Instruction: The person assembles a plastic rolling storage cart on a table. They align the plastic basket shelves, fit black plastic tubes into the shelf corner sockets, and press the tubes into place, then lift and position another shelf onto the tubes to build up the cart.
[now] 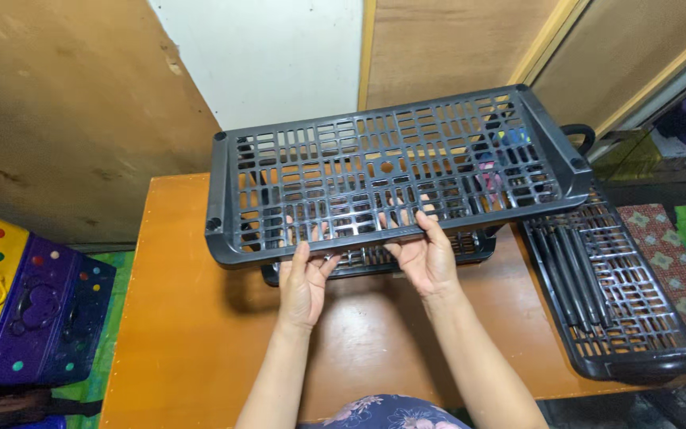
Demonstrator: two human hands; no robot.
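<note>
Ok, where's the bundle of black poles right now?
In the head view, the black poles lie in the black slatted tray on the right edge of the orange table, beyond the right hand.

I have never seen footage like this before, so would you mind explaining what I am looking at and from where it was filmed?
There is no machine here: the one picture comes from a camera worn on a person's head, looking down at their own two bare hands. The left hand and the right hand both grip the near edge of a black plastic slotted tray, holding it up above an orange wooden table. A second black tray lies on the table just beneath it, mostly hidden. A third tray, with black rods lying in it, rests at the table's right edge. A colourful toy box stands on the floor to the left.
</note>
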